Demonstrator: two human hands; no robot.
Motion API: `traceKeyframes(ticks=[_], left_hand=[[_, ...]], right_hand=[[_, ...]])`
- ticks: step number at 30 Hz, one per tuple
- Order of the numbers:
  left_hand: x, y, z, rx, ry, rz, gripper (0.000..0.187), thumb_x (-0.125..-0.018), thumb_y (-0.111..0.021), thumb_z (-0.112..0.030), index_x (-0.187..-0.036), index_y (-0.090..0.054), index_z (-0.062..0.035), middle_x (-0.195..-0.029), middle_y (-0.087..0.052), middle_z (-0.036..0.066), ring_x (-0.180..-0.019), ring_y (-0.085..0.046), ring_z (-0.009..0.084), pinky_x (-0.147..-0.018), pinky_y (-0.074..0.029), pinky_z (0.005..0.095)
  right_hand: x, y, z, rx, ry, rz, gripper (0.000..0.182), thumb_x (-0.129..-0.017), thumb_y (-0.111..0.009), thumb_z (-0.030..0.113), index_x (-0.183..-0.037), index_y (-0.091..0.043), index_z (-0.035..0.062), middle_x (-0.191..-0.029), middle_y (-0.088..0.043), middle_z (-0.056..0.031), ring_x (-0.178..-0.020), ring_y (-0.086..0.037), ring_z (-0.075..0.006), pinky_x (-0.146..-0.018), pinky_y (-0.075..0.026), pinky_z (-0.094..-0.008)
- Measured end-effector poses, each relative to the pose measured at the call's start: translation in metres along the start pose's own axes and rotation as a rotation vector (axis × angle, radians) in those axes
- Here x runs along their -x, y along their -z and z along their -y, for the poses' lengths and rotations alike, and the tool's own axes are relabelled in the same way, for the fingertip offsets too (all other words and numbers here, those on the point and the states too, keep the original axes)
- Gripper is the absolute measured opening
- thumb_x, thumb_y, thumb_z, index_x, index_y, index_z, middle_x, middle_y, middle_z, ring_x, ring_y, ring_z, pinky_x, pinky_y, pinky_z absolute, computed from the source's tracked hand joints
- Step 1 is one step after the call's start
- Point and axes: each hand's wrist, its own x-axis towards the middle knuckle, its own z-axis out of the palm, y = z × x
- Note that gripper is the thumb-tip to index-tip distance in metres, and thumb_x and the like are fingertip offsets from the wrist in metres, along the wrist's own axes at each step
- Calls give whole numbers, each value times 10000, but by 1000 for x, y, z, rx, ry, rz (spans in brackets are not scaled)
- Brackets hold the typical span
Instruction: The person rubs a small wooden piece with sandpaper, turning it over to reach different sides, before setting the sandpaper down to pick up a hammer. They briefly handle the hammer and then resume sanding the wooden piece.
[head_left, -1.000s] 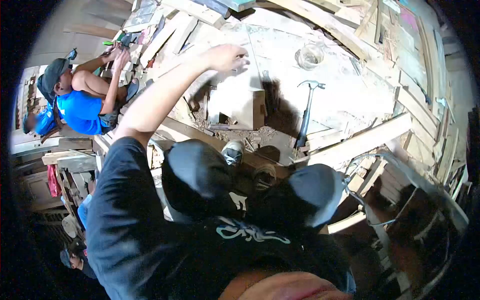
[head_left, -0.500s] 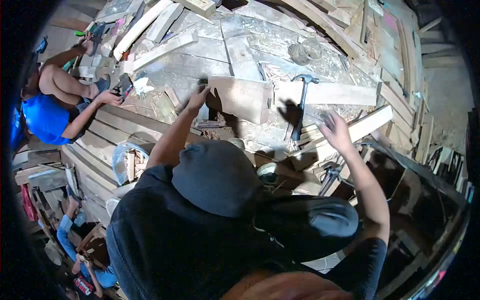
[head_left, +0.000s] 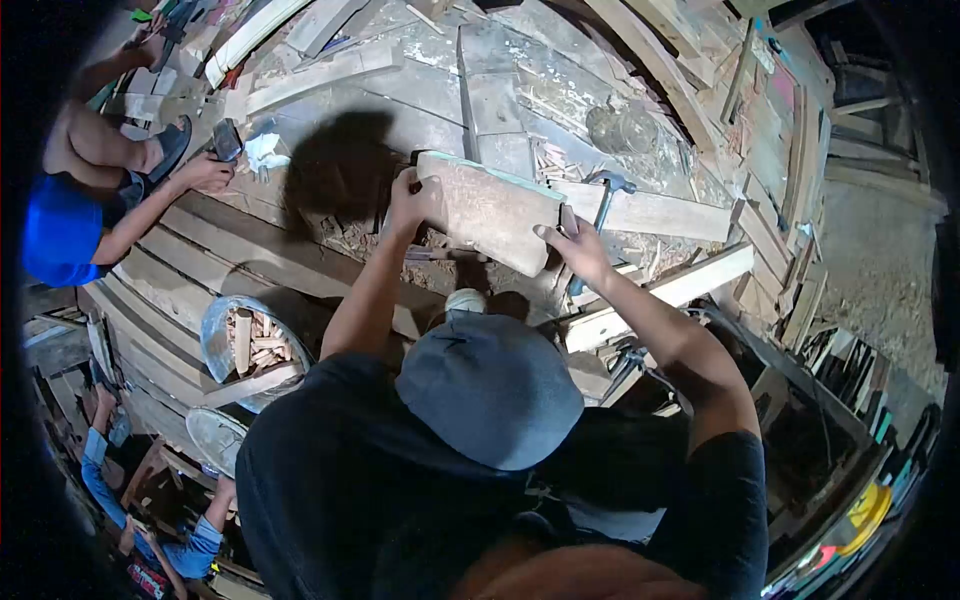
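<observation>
My left hand [head_left: 410,205] grips the left end of a thick, pale wooden board [head_left: 485,212], thumb on its near face. At the other end my right hand [head_left: 580,252] is closed on the board's right edge, thumb in front. The board is held tilted above the workbench, its broad face toward me. A claw hammer [head_left: 607,200] lies just beyond my right hand, its handle partly hidden. Behind it a long flat plank [head_left: 660,212] rests on the bench.
A bucket [head_left: 208,340] of wood offcuts stands to my left. A round glass container [head_left: 620,130] sits farther back. Long timbers [head_left: 655,70] lie at the upper right. A co-worker in blue [head_left: 62,230] holds a dark tool at left; another person [head_left: 190,545] sits lower left.
My right hand has moved left from open air beside the hammer and closed on the board's right end. The board is now lifted and tilted, and the view has shifted.
</observation>
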Motion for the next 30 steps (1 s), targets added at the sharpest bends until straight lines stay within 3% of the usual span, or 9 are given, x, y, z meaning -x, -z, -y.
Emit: traceKeyframes(ticks=[5,8,12,13,18,22,26,27,30], left_hand=[[6,-5,-18,-124,0,-54,445,-843,-700,-169,-1216,-553,24,-1140,-516,138,-1046,-540,209,-906,-450,327],[9,-23,-37,-371,-161,-98,429,-801,-709,-154,-1197,-590,-37,-1084,-521,135,-1024,-526,226,-891,-449,344],[10,-41,-36,-228,-125,63,412,-790,-709,-156,-1168,-602,-30,-1006,-542,157,-968,-523,249,-872,-437,355],[9,-44,-27,-433,-300,-33,433,-791,-701,-151,-1189,-586,-22,-1019,-539,170,-959,-527,264,-864,-447,356],[24,-38,-46,-598,-303,-29,510,-802,-684,-144,-1268,-520,-17,-1111,-521,202,-1056,-509,336,-947,-423,408],[30,-39,-54,-801,-342,33,599,-795,-695,-144,-1320,-448,3,-1224,-478,238,-1177,-457,387,-1015,-395,441],[33,-49,-82,-900,-525,38,496,-810,-691,-138,-1250,-509,0,-1271,-480,244,-1210,-465,383,-1031,-398,435],[36,-58,-99,-864,-542,118,459,-816,-686,-137,-1225,-529,1,-1255,-500,236,-1188,-489,374,-1021,-409,429],[67,-107,-160,-561,-318,448,286,-886,-644,-191,-1108,-598,-17,-997,-652,158,-912,-644,298,-830,-505,363]], right_hand=[[-8,40,-4,-62,74,-44,496,-866,-722,305,-1136,-557,-76,-983,-630,-80,-872,-578,-122,-779,-481,-279],[-40,72,-27,-196,27,-85,516,-866,-711,357,-1159,-558,-40,-949,-615,-57,-825,-557,-106,-725,-461,-285],[-64,103,-43,62,-56,21,499,-914,-650,355,-1157,-569,-73,-1064,-624,-63,-960,-547,-151,-863,-438,-303],[-67,105,-43,103,-70,42,499,-919,-644,350,-1171,-566,-73,-1082,-625,-71,-978,-547,-155,-881,-432,-304],[-86,112,-40,244,-79,224,492,-931,-632,340,-1204,-572,-65,-1144,-631,-116,-1054,-547,-166,-944,-414,-304],[-89,123,-33,756,8,252,600,-934,-606,330,-1349,-440,-70,-1196,-622,-178,-1104,-575,-250,-934,-434,-356],[-78,132,-29,241,130,-135,499,-921,-566,257,-1272,-487,-89,-1177,-623,-193,-1117,-584,-280,-940,-442,-353],[-80,139,-32,-31,117,-79,360,-940,-547,151,-1235,-497,-49,-1042,-593,-74,-893,-552,-178,-814,-435,-291],[-13,102,65,-423,262,111,159,-940,-484,81,-1066,-532,-3,-842,-538,-23,-768,-517,-113,-706,-424,-261]])
